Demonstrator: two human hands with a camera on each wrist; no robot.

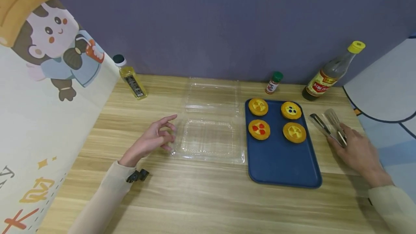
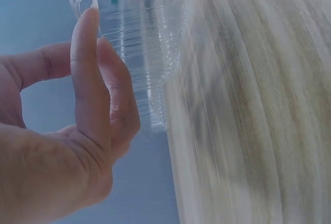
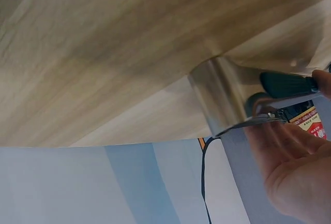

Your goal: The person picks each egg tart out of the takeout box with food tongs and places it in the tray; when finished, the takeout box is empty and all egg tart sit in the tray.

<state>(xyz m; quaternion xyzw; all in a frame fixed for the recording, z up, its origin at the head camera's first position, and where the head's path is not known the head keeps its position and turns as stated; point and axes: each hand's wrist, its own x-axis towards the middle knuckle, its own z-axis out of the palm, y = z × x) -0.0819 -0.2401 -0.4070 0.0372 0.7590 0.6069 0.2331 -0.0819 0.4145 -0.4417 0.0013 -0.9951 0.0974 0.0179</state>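
My right hand (image 1: 357, 151) grips a pair of metal tongs (image 1: 329, 129) beside the blue tray's right edge. In the right wrist view, the bent metal end of the tongs (image 3: 220, 97) shows close to the table, with thumb and fingers on either side. My left hand (image 1: 151, 141) hovers at the left edge of an opened clear plastic box (image 1: 208, 156), fingers loosely bent and holding nothing. Whether a fingertip touches the box (image 2: 168, 43) cannot be told. Several round tarts lie on the blue tray (image 1: 282, 169), one with red pieces (image 1: 259, 129), another with dark blue dots (image 1: 291, 110).
An oil bottle (image 1: 133, 82) stands at the back left. Behind the tray are a small green-capped spice jar (image 1: 272, 85) and a tall yellow-capped sauce bottle (image 1: 321, 82). A dark blue-grey wall (image 1: 208, 24) closes off the table's back; printed panels flank both sides.
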